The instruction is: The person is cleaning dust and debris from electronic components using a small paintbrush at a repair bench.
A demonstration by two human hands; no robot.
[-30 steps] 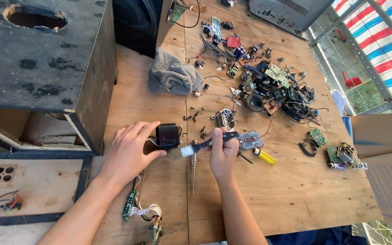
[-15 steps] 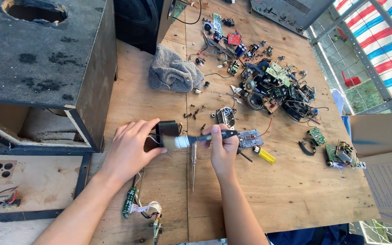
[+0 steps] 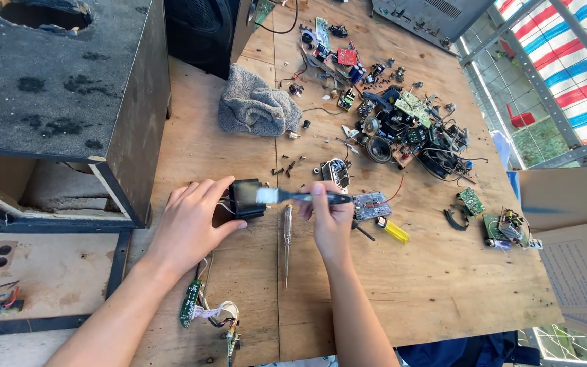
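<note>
My left hand (image 3: pixel 191 221) grips a small black box (image 3: pixel 246 198) at table (image 3: pixel 429 285) centre. My right hand (image 3: pixel 329 216), at its 3 o'clock, pinches a brush (image 3: pixel 293 196), bristles touching the box.

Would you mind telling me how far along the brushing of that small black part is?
Done: many circuit boards and parts lie taken apart on the wooden table.
In hand: the left hand holds the black part while the right hand puts a brush to it.
Left: how clean it is cannot be told; a screwdriver lies unused.
</note>
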